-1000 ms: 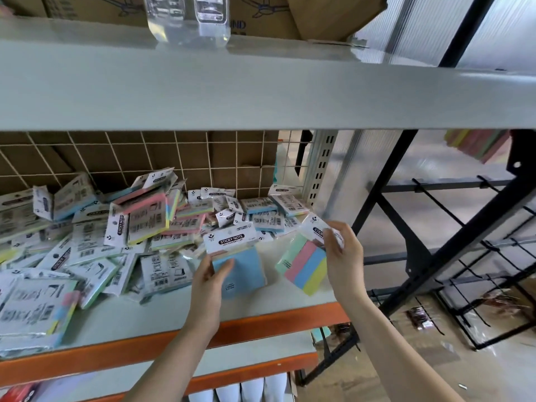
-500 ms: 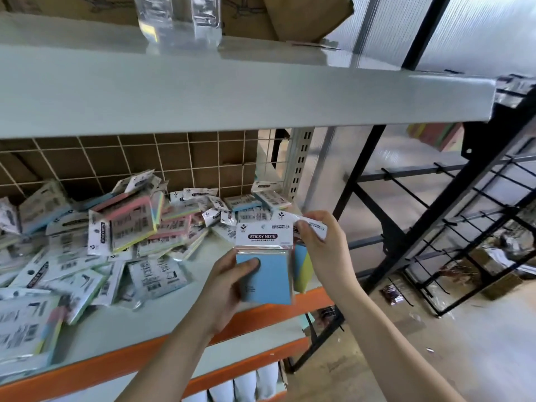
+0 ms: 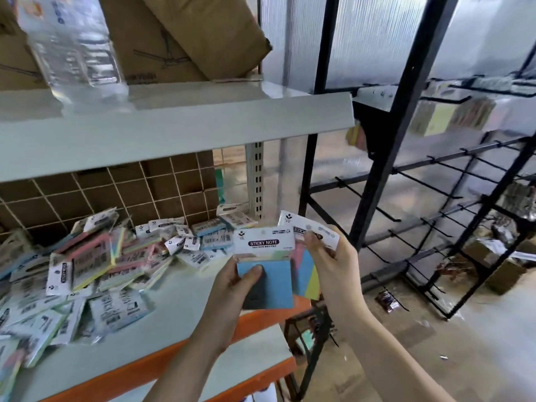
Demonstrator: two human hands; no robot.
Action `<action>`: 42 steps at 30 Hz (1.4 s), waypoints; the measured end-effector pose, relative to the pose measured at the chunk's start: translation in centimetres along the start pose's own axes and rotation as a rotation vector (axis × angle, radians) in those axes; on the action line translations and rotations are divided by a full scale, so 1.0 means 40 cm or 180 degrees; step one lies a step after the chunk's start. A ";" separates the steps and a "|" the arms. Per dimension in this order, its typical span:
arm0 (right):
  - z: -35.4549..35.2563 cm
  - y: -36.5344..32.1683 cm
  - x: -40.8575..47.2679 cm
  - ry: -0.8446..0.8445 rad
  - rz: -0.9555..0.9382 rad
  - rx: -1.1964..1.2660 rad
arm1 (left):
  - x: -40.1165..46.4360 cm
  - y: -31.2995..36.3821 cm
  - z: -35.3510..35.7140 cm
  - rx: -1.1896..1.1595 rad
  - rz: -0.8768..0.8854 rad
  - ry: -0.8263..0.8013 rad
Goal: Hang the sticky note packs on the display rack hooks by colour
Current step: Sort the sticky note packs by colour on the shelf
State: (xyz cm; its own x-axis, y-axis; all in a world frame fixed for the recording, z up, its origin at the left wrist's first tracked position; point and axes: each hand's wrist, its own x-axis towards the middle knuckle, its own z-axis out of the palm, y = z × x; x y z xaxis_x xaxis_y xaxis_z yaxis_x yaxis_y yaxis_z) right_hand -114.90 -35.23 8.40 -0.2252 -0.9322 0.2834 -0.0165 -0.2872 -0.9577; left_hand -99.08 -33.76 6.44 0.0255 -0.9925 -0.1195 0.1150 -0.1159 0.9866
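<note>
My left hand (image 3: 232,288) grips a blue sticky note pack (image 3: 275,282) with a white "STICKY NOTE" header, thumb on its front. My right hand (image 3: 330,265) pinches the white header of a striped pink, blue and yellow pack (image 3: 306,274), which sits partly behind the blue one. Both packs are held off the front right corner of the grey shelf (image 3: 174,309). A heap of sticky note packs (image 3: 95,262) lies on that shelf to the left. The black display rack (image 3: 435,198) with long hooks stands to the right; a few packs (image 3: 435,120) hang blurred near its top.
An upper grey shelf (image 3: 174,132) juts out overhead, carrying cardboard boxes (image 3: 185,36) and a clear plastic bottle (image 3: 72,44). A wire grid backs the lower shelf. Boxes and litter (image 3: 493,256) lie on the floor behind the rack.
Both hands lifted their packs off the shelf and brought them together at its right corner. The view swung right and up, bringing more of the black rack in.
</note>
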 end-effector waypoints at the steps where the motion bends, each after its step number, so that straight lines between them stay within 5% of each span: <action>1: -0.028 -0.007 0.004 0.0075 -0.0039 0.0032 | -0.005 0.006 0.026 0.0025 0.0044 0.0048; 11: -0.383 -0.079 0.073 0.0429 -0.0045 0.0344 | -0.084 0.055 0.342 0.0123 0.0865 0.0494; 19: -0.626 -0.133 0.125 0.0056 -0.0125 0.0303 | -0.105 0.090 0.591 0.0466 0.1333 0.0483; 24: -0.708 -0.137 0.156 -0.0209 -0.0097 0.0221 | -0.085 0.104 0.711 0.0840 0.1579 0.0294; 29: -0.789 -0.119 0.218 0.0088 -0.0272 0.0034 | -0.017 0.104 0.806 0.0867 0.1527 0.0095; 42: -0.858 -0.125 0.536 0.0034 -0.0800 -0.0480 | 0.238 0.152 0.902 0.0506 0.1732 0.0733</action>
State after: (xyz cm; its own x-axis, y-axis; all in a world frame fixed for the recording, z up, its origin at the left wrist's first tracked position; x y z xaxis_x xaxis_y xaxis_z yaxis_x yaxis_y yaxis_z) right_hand -153.05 -46.20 17.59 -0.2060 -0.8333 0.5131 -0.2174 -0.4722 -0.8542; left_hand -133.97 -45.33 15.33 0.2549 -0.8791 0.4028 -0.1240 0.3834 0.9152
